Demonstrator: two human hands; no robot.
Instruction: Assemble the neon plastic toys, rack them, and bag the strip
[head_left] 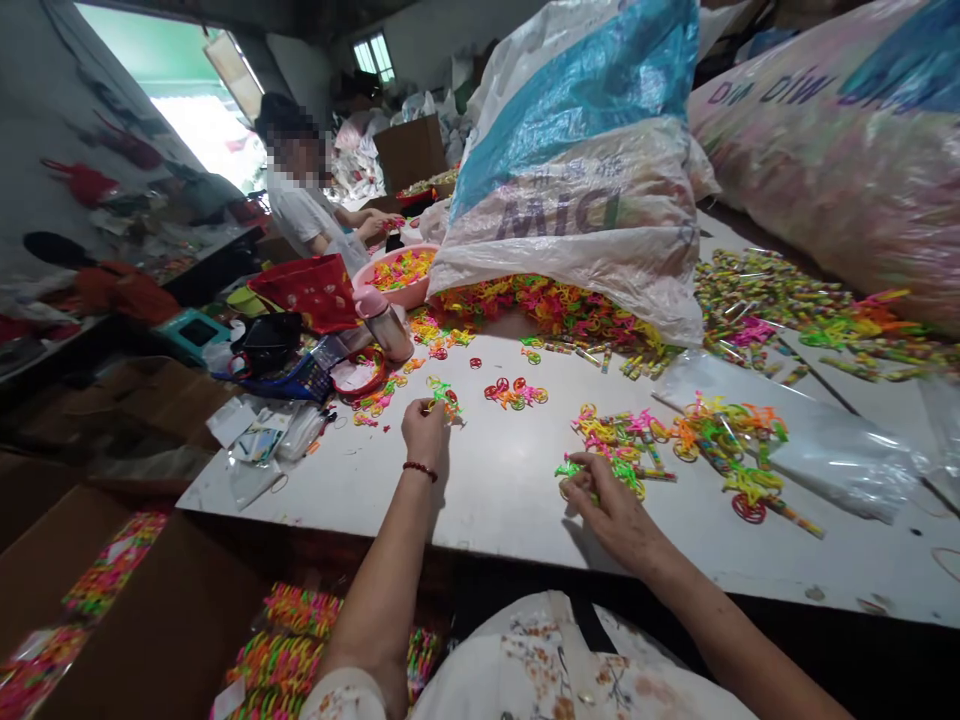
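My left hand, with a beaded bracelet at the wrist, is closed at its fingertips on a small green and yellow plastic toy with wheel-like parts. To the right, my right hand pinches a green plastic toy piece just above the table. Behind that hand lies a pile of pink, yellow and green toys mixed with thin printed tubes. Between the hands and farther back sit several toys with red wheels, which look like little bicycles. My fingers partly hide both held pieces.
On the white table, a large woven sack spills colourful pieces. A pink bottle, a pink basin and a blue basket stand left. Clear plastic bags lie right. A co-worker handles pieces at the back.
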